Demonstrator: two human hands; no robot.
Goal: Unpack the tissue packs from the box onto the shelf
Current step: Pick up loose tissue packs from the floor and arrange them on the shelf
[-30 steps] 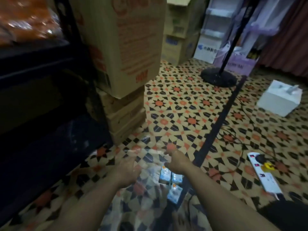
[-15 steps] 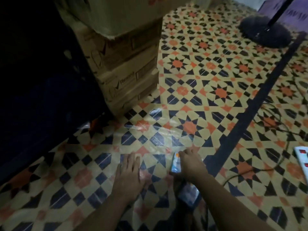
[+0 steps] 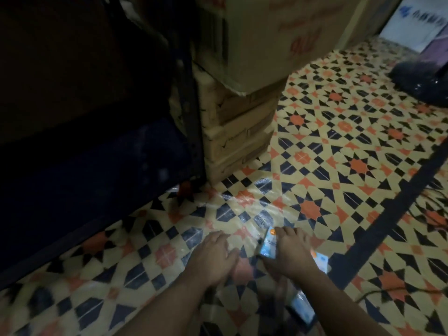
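Fingers (image 3: 287, 232) of right hand (image 3: 292, 253) grip a pack (image 3: 268, 247); left hand (image 3: 213, 258) flat, empty. None seen on dark shelf (image 3: 97, 190); likely early stage.

Both bare forearms reach forward and down. Left hand (image 3: 213, 257): palm down, fingers straight, spread. Right hand (image 3: 292, 251): fingers curled, grips tissue pack (image 3: 268, 246).

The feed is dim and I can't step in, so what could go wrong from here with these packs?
1. The right hand holds one pack. How firm the grip is cannot be seen, so the pack might slip when lifted.
2. The left hand rests on glossy wrap, which may slide on the tiles.
3. Loose packs lie by the right wrist and could get dragged or crushed.
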